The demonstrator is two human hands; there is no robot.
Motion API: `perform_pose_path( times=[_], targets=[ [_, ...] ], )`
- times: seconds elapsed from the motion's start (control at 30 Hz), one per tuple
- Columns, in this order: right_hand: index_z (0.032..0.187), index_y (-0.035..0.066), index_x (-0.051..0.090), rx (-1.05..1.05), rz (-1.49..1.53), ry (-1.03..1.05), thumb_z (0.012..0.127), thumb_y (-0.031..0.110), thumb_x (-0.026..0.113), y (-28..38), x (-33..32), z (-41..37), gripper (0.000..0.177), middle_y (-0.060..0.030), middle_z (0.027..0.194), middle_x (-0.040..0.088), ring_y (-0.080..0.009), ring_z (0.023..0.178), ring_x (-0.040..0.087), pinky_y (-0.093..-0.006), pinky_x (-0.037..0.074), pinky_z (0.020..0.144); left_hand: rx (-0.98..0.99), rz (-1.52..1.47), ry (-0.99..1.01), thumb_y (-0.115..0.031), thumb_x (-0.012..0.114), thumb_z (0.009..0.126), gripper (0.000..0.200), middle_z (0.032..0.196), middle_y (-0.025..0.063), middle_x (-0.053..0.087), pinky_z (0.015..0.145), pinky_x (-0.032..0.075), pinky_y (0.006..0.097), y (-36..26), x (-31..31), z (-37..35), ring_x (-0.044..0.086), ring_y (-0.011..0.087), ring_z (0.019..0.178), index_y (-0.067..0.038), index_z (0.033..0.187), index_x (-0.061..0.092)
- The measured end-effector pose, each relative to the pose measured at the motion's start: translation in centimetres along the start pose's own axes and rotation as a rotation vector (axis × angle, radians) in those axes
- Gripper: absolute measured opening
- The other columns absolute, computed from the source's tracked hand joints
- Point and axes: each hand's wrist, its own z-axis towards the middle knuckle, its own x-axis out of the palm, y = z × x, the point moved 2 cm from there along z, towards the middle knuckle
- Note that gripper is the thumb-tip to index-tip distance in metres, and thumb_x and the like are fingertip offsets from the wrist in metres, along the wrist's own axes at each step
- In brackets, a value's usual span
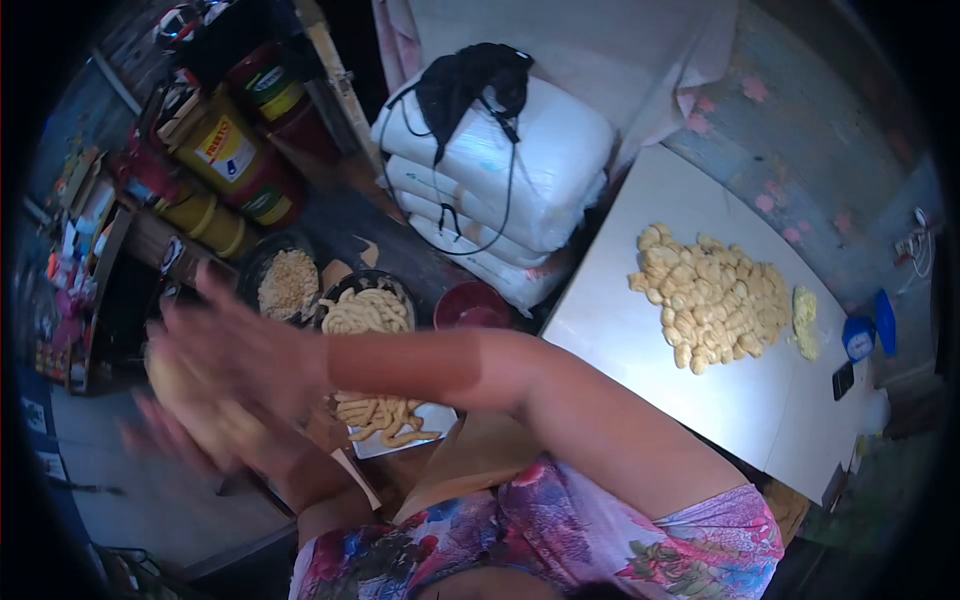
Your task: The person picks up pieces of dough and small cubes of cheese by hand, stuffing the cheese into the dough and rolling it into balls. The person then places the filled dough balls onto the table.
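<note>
A thick, pale tan lump that looks like dough [205, 415] is between my two hands at the left, smeared by motion. My right hand [235, 345] lies across its upper side, fingers stretched toward the upper left. Below and to the left, my left hand [185, 440] supports the lump from the other side, its fingers blurred. Close by, rope-like dough strands [368, 312] fill a dark bowl. More strands [385, 415] lie on a white tray [437, 420], partly under my right forearm. Crumbly pale pieces [288, 283] sit in another dark bowl.
Many small tan dough pieces [710, 300] spread over a white table [600, 300] at the right, beside a yellowish bag [805, 323], a blue scale [858, 338] and a phone [844, 380]. White sacks [550, 150], a red basin [470, 303] and stacked buckets [225, 150] stand behind.
</note>
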Motion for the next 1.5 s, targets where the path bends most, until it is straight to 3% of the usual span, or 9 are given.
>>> perform_pose_path(
  times=[0.03,0.17,0.4,0.5,0.57,0.77,1.2,1.37,1.5],
  targets=[
    [0.15,0.019,0.012,0.035,-0.445,0.076,0.065,0.073,0.063,-2.7,1.0,0.9,0.113,-0.0269,0.152,0.005,-0.042,0.142,0.001,-0.0674,-0.011,0.105,-0.024,0.208,0.005,-0.06,0.046,0.089,0.065,0.149,0.0175,0.021,0.104,0.025,0.0617,3.5,0.7,-0.5,0.028,0.0446,0.132,-0.021,0.14,0.038],
    [0.151,0.022,0.003,0.439,0.039,0.17,0.071,0.066,0.064,-6.6,-0.4,-2.1,0.11,-0.0267,0.153,-0.01,-0.0421,0.142,-0.006,-0.0653,-0.006,0.107,-0.993,0.353,0.166,-0.068,0.039,0.088,0.073,0.153,0.0236,0.011,0.103,0.022,0.0648,14.2,3.7,-9.5,0.018,0.0445,0.138,-0.023,0.146,0.031],
    [0.135,0.007,0.046,1.103,0.202,0.432,0.088,0.035,0.062,-1.2,-7.9,-24.1,0.057,-0.0213,0.127,0.052,-0.0335,0.119,0.05,-0.0385,0.038,0.102,-0.992,0.167,0.62,-0.04,0.063,0.085,0.063,0.131,0.0235,0.043,0.098,0.036,0.0464,6.4,6.9,-26.1,0.045,0.0402,0.117,0.001,0.13,0.046],
    [0.127,0.004,0.053,1.284,0.248,0.356,0.09,0.026,0.063,5.8,-11.3,-32.7,0.045,-0.0129,0.115,0.061,-0.0202,0.11,0.057,-0.0343,0.044,0.095,-0.488,-0.404,1.041,-0.019,0.066,0.082,0.047,0.126,0.0275,0.049,0.103,0.034,0.043,-4.5,6.7,-35.1,0.044,0.041,0.12,0.002,0.122,0.053],
    [0.126,0.002,0.053,1.572,0.376,0.09,0.091,0.023,0.062,10.8,-13.0,-35.9,0.042,-0.0109,0.117,0.06,-0.0187,0.111,0.055,-0.0331,0.043,0.096,-0.811,-0.729,1.58,-0.026,0.066,0.083,0.042,0.126,0.0256,0.051,0.102,0.037,0.0429,-14.0,5.1,-30.7,0.048,0.04,0.118,0.001,0.114,0.059],
    [0.128,-0.001,0.05,1.704,0.387,-0.452,0.091,0.016,0.061,19.2,-15.9,-38.6,0.042,-0.0096,0.114,0.06,-0.0141,0.106,0.055,-0.0296,0.044,0.094,-0.297,-1.374,1.765,-0.025,0.063,0.088,0.035,0.113,0.0185,0.06,0.091,0.046,0.0384,-26.8,2.7,-26.4,0.059,0.0281,0.104,0.001,0.111,0.06],
    [0.114,0.002,0.062,1.388,-0.25,-0.644,0.089,0.015,0.063,27.7,-25.8,-33.6,0.028,-0.0084,0.102,0.063,-0.016,0.089,0.061,-0.0297,0.049,0.081,-0.13,-1.575,1.679,-0.018,0.061,0.089,0.024,0.083,0.0113,0.064,0.065,0.049,0.0297,-38.9,0.9,-15.1,0.062,0.0195,0.069,-0.002,0.106,0.064],
    [0.104,0.0,0.063,1.335,-1.188,-0.498,0.081,0.003,0.061,33.4,-33.4,-38.2,0.023,-0.014,0.096,0.061,-0.0269,0.087,0.06,-0.0339,0.049,0.078,-0.014,-1.631,1.614,-0.018,0.059,0.09,0.022,0.082,0.0123,0.062,0.064,0.049,0.0315,-45.9,0.3,-15.2,0.061,0.0233,0.07,-0.002,0.104,0.064],
    [0.116,0.006,0.055,1.374,-1.619,-0.232,0.077,0.007,0.061,33.9,-38.9,-41.6,0.04,-0.0174,0.121,0.051,-0.0364,0.116,0.047,-0.0503,0.031,0.103,0.055,-1.689,1.533,-0.018,0.059,0.09,0.021,0.081,0.0123,0.061,0.064,0.048,0.0319,-51.6,-0.9,-16.4,0.061,0.0239,0.072,-0.001,0.101,0.064]
  ],
)
